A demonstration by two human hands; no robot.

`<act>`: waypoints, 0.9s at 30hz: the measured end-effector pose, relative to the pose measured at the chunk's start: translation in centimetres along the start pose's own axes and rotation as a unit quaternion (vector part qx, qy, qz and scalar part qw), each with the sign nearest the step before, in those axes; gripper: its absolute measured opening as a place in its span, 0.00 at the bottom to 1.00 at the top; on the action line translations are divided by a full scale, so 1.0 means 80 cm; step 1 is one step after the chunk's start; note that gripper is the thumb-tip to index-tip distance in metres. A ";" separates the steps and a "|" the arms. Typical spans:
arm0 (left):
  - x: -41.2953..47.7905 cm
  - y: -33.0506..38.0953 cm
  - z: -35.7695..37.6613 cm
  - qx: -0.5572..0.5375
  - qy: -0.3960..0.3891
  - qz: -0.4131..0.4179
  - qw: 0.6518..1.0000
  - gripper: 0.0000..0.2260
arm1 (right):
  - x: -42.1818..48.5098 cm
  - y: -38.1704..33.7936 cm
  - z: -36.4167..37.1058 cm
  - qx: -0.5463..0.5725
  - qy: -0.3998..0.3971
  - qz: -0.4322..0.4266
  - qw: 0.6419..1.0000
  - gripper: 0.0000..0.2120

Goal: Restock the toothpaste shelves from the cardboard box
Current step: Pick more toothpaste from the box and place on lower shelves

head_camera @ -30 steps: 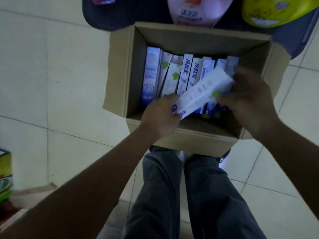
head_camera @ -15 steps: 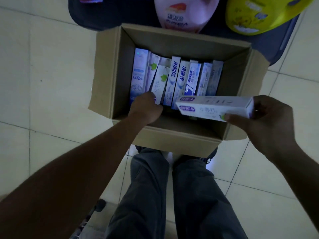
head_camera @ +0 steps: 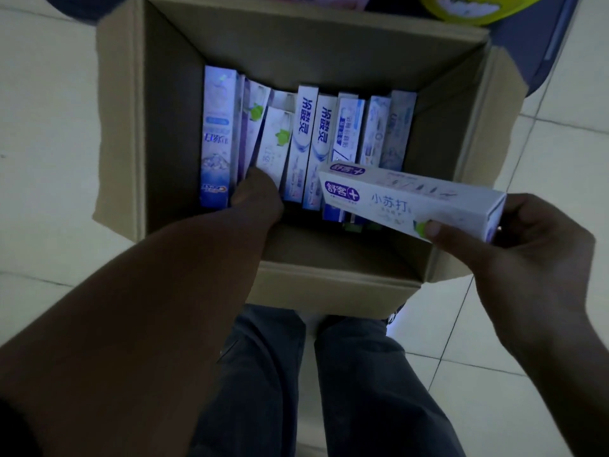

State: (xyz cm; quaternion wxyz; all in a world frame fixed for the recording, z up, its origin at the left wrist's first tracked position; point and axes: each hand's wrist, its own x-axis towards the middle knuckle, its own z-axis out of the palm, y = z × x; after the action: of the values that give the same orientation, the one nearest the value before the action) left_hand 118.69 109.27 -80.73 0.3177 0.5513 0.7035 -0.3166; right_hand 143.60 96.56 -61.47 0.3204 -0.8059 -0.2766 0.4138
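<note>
Pale tiled floor [head_camera: 49, 159] fills both sides of the frame. Cardboard box [head_camera: 131, 127] sits open at upper centre, with trouser legs [head_camera: 263, 390] below it. Row of cartons [head_camera: 309, 143] stands on end inside the box. Left hand [head_camera: 257, 199] is inside at the left of the row, touching a white carton; its fingers are hidden, so I cannot tell if it grips. Right hand [head_camera: 534, 245] pinches the right end of one toothpaste carton [head_camera: 412, 199], thumb on its front, level above the box's near-right corner. A second ago both hands held that carton; now the right has it alone and the left has gone back in. Likely a second pick is starting. No shelf is in view, so shelving is not begun.
</note>
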 end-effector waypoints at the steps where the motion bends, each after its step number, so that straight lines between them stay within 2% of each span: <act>1: -0.002 0.000 -0.004 -0.019 0.001 -0.004 1.000 0.38 | -0.001 -0.001 0.000 0.007 0.003 0.005 1.000 0.16; 4: -0.027 -0.010 -0.035 -0.053 0.002 0.018 0.998 0.49 | -0.007 -0.014 -0.003 0.019 0.013 0.027 0.999 0.16; 8: -0.090 -0.042 -0.096 -0.162 0.030 0.038 0.986 0.46 | -0.025 -0.060 -0.019 0.063 0.028 0.051 0.996 0.20; 10: -0.131 -0.067 -0.127 -0.221 0.053 0.067 0.971 0.40 | -0.037 -0.096 -0.027 0.076 0.032 0.054 0.995 0.22; 13: -0.205 -0.108 -0.174 -0.272 0.111 0.112 0.949 0.19 | -0.056 -0.163 -0.044 0.081 0.025 0.046 0.995 0.16; 17: -0.319 -0.162 -0.253 -0.354 0.171 0.173 0.903 0.13 | -0.091 -0.268 -0.080 0.107 -0.006 0.013 0.994 0.14; 22: -0.453 -0.197 -0.385 -0.437 0.223 0.221 0.843 0.15 | -0.151 -0.408 -0.130 0.159 -0.042 -0.031 0.986 0.18; 27: -0.561 -0.205 -0.511 -0.523 0.215 0.311 0.764 0.09 | -0.223 -0.533 -0.182 0.203 -0.050 -0.073 0.975 0.19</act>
State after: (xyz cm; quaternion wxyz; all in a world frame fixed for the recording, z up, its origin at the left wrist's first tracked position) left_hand 107.22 112.88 -18.98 0.4784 0.5422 0.5996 0.3431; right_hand 139.18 107.07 -14.37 0.4925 -0.6797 -0.2608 0.4770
